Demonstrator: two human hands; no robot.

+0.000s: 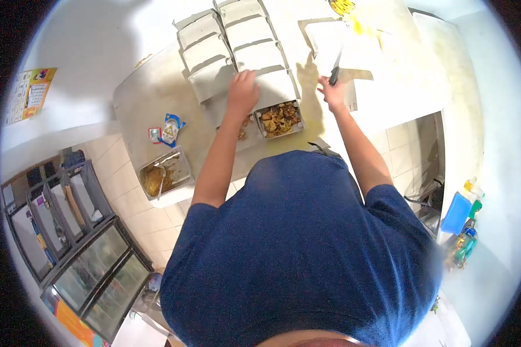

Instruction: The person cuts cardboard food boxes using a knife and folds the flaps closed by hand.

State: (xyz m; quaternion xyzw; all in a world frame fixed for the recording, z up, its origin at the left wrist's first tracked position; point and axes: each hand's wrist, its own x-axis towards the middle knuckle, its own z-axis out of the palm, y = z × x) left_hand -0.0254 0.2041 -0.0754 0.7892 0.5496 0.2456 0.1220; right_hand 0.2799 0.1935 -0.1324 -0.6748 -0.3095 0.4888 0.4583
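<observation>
My left hand (243,91) lies over the near end of the box rows, fingers stretched forward at a box edge; what its fingertips touch is unclear. Just below it, a white box (270,137) holds chopped brown and yellow food (281,118). Beside that, pieces of brown food (243,130) show partly behind my left forearm. My right hand (334,94) is closed around the black handle of a knife (334,74), with the blade pointing away from me. Beyond the knife lies a pale board or sheet (325,40).
Two rows of white boxes (246,32) stand on the table (150,104). At left are a metal tray (185,176) with food and a spoon, and a blue-and-white packet (171,130). Bananas (341,7) lie at the far edge. A dark shelf unit (58,208) stands lower left.
</observation>
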